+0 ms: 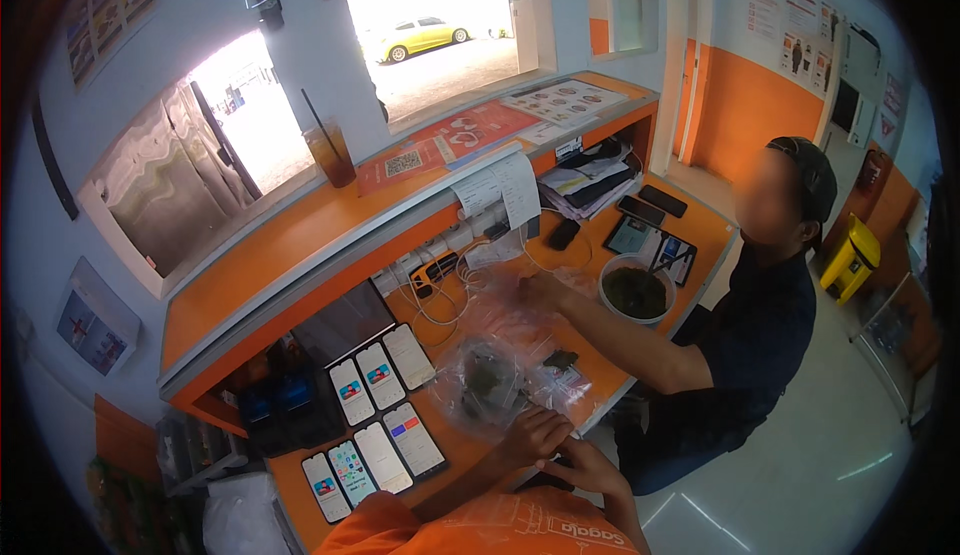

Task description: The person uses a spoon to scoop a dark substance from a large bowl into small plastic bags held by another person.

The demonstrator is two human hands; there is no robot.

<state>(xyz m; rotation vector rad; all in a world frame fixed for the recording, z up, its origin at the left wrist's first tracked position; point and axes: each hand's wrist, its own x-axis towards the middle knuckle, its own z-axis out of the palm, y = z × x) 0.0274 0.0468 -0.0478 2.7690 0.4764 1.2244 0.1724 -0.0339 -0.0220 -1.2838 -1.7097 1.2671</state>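
Note:
My left hand (pixel 534 433) and my right hand (pixel 586 466) meet at the front edge of the orange desk (pixel 480 472). Their fingers are bent close together, and whether something small is between them cannot be made out. Just beyond my left hand lies a clear plastic bag (pixel 480 382) with dark green, leaf-like matter inside. A small dark green piece (pixel 560 360) rests beside it on a clear packet (pixel 566 386). Farther back, a seated person's hand (pixel 541 292) reaches over crumpled clear plastic (pixel 502 303).
Several lit smartphones (pixel 382 450) lie in rows at the left. A white tub (pixel 637 288) of green matter stands near the seated person (pixel 750 352). White cables (pixel 450 292) trail under the raised counter (pixel 315 217), which bears a cup of brown drink (pixel 330 153).

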